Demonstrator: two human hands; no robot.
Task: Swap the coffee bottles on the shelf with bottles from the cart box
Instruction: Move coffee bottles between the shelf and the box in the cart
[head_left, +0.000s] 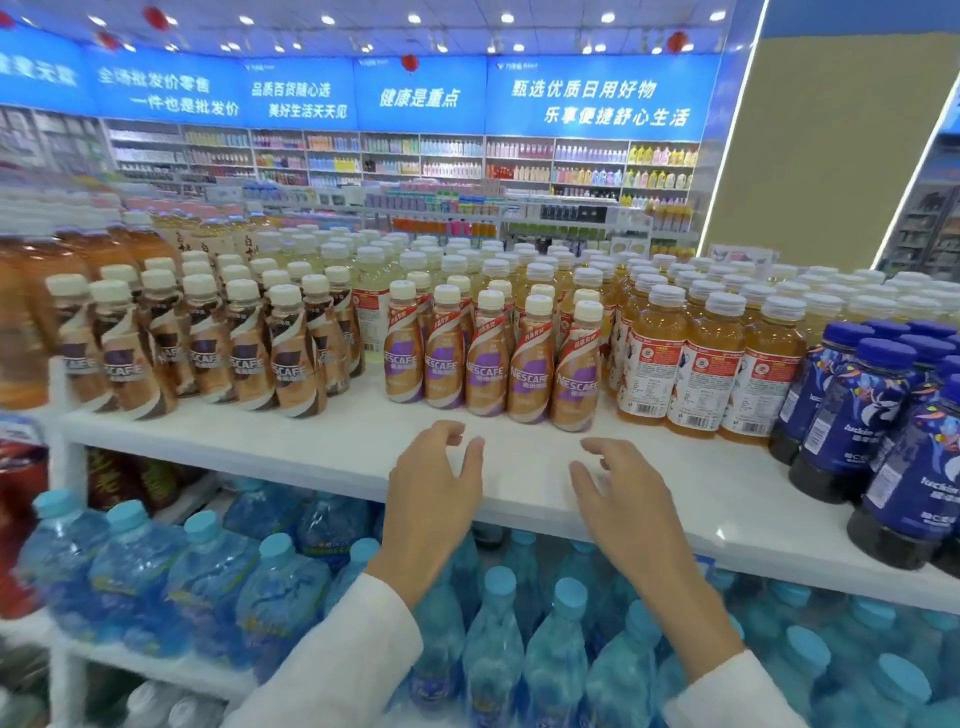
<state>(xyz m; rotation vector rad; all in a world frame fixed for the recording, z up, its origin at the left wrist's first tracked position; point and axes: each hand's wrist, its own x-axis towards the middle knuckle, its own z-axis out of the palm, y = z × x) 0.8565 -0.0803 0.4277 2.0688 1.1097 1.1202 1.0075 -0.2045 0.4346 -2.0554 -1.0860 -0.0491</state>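
A shop interior lies under a pale ceiling (571, 32) dotted with small round spotlights (414, 18). Red lanterns (410, 63) hang below it. Blue banners (597, 98) with white Chinese lettering run along the back wall, above white wall shelves (519, 161) packed with colourful bottles. At right stands a broad tan panel (831, 145) edged by a bright light strip (733, 130).

Two hands (434, 499), five front-row purple coffee bottles (485, 358).

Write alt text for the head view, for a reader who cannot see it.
The left hand and right hand, both empty, reach over a white shelf toward purple-label Nescafe bottles. Brown-label Nescafe bottles stand to their left, orange drink bottles and dark blue bottles to their right.
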